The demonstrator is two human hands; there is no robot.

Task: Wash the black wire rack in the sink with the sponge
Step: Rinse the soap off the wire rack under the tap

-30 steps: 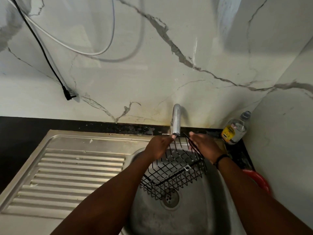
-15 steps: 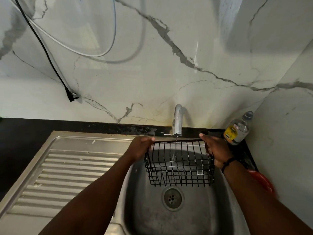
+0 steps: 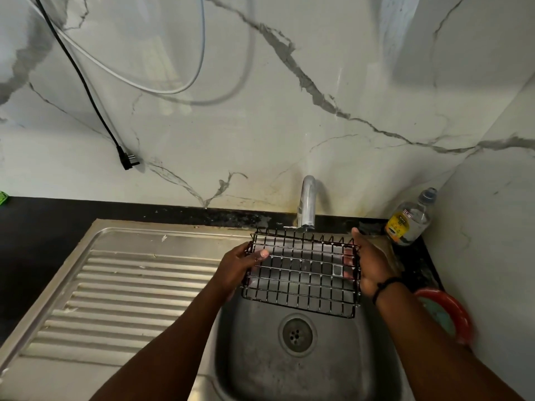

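- A green object (image 3: 3, 197) showed only as a sliver at the far left edge, on the black counter (image 3: 43, 227).
- A black cable (image 3: 81, 79) ran down the marbled wall (image 3: 260, 125) and ended in a plug (image 3: 127, 159) that hung free above the counter; a white cable (image 3: 150, 88) looped beside it.
- The steel drainboard (image 3: 130, 285), ribbed, lay left of the sink (image 3: 304, 377); the two formed one unit.
- The left hand (image 3: 240, 267) gripped the left end of the black wire rack (image 3: 301, 273), thumb (image 3: 260, 254) over the mesh and the fingers curled beneath.
- The rack was held in the air over the sink basin, above the drain (image 3: 296, 334) and just below the spout of the tap (image 3: 307, 204), its far edge close to the spout. The mesh panel faced the camera, tilted so that the near edge hung lower.
- A small pale tag (image 3: 337, 270) sat on the mesh near the right end.
- The right hand (image 3: 370, 264) held the right end of the rack, palm against the side and fingers (image 3: 348, 260) wrapped behind the mesh, where they showed through the wires. A dark band (image 3: 385, 286) circled that wrist.
- A clear bottle (image 3: 411, 221) with a yellow label stood in the corner, on the counter right of the tap.
- A red-rimmed round object (image 3: 451, 316), partly hidden by the right forearm, lay at the right of the sink; its kind could not be told.
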